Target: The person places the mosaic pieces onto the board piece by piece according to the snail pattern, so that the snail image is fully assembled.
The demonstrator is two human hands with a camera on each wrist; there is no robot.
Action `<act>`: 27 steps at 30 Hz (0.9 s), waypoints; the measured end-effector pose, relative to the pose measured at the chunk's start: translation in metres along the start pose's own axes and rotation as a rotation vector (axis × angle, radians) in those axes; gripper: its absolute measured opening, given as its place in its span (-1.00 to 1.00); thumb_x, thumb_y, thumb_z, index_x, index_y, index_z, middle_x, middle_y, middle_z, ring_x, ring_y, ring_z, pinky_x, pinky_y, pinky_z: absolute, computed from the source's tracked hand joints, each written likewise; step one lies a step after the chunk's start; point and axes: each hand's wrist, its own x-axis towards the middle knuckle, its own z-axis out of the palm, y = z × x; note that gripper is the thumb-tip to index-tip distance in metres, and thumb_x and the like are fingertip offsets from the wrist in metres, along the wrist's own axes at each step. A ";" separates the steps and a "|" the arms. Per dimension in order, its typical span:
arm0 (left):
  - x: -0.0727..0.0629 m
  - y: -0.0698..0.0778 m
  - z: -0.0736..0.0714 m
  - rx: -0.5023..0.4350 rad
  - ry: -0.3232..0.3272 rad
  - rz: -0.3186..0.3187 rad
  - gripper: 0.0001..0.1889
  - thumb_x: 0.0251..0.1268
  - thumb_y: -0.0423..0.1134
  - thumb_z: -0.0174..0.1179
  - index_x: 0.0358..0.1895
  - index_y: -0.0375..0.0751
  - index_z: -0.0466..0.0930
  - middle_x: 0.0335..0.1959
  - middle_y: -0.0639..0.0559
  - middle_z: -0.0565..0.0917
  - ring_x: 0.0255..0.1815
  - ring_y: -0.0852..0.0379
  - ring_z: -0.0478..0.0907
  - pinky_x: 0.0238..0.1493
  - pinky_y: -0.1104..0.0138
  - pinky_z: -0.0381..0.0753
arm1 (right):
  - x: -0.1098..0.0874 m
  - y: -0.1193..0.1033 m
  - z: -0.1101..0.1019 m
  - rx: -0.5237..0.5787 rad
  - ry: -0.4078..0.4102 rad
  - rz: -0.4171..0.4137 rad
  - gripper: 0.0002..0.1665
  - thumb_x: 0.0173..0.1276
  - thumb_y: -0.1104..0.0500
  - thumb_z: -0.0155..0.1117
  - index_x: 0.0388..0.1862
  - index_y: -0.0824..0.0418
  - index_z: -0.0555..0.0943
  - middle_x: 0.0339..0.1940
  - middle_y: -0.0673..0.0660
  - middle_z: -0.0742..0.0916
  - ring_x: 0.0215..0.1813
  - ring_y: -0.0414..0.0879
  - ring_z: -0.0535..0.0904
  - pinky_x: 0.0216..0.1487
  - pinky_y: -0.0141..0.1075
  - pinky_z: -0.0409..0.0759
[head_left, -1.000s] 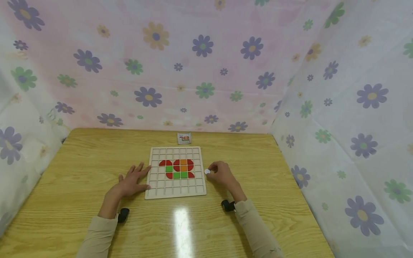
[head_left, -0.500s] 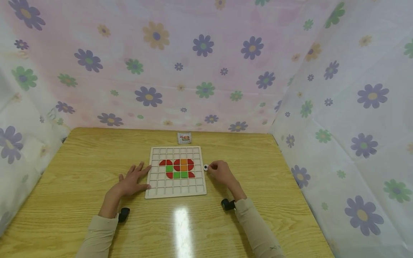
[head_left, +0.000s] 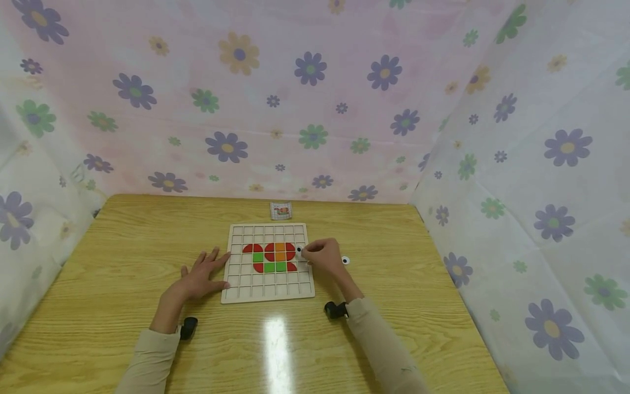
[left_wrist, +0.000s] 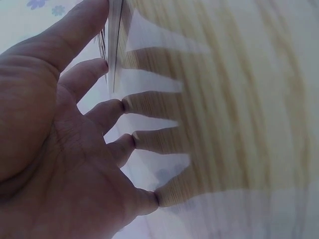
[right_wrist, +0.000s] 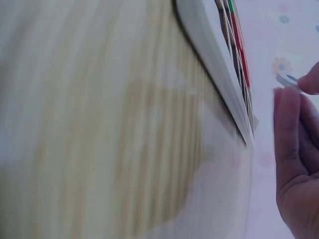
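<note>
My right hand [head_left: 325, 257] pinches a googly eye [head_left: 299, 249], a small white disc with a black dot. It is above the right part of a square wooden grid board [head_left: 268, 287]. In the right wrist view the eye [right_wrist: 286, 79] shows edge-on between thumb and fingertips. Red curved tiles [head_left: 269, 256], orange squares [head_left: 280, 251] and green squares [head_left: 269, 267] fill the board's middle cells. At the left edge, my left hand [head_left: 199, 278] lies with fingers spread, thumb and index tip touching the board. The left wrist view shows its fingertips [left_wrist: 149, 199] on the table.
A second googly eye [head_left: 345, 260] lies on the table right of my right hand. Behind the board is a small picture card [head_left: 281, 211] showing a similar tile pattern. Flowered cloth [head_left: 266, 120] hangs around the wooden table [head_left: 394, 241].
My right hand has moved left, carrying the googly eye from beside the board to over its right side. The second eye has come into sight on the table. My left hand stays put.
</note>
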 end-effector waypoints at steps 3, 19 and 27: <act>-0.001 -0.001 0.000 -0.008 -0.003 0.000 -0.15 0.34 -0.08 0.35 0.58 -0.30 0.15 0.60 -0.50 -0.09 0.55 -0.64 -0.29 0.20 -0.67 -0.37 | 0.005 -0.002 0.009 0.062 0.001 0.011 -0.88 0.24 0.32 0.40 -0.33 0.40 0.78 -0.44 0.19 0.80 -0.48 -0.10 0.73 -0.36 -0.23 0.75; 0.001 -0.004 -0.001 -0.001 -0.001 0.002 -0.13 0.34 -0.03 0.35 0.59 -0.27 0.14 0.61 -0.48 -0.10 0.56 -0.63 -0.29 0.19 -0.67 -0.38 | 0.037 -0.016 0.043 -0.021 -0.117 -0.049 -0.81 0.45 0.32 0.30 -0.06 0.39 0.76 -0.24 0.32 0.81 -0.36 -0.12 0.73 -0.30 -0.31 0.71; 0.002 -0.005 0.000 -0.010 -0.001 0.003 -0.13 0.34 -0.03 0.36 0.59 -0.27 0.15 0.61 -0.48 -0.10 0.56 -0.61 -0.30 0.19 -0.67 -0.39 | 0.055 -0.033 0.058 -0.263 -0.216 -0.076 -0.78 0.53 0.27 0.20 -0.06 0.33 0.75 -0.13 0.24 0.78 -0.23 -0.08 0.66 -0.26 -0.36 0.58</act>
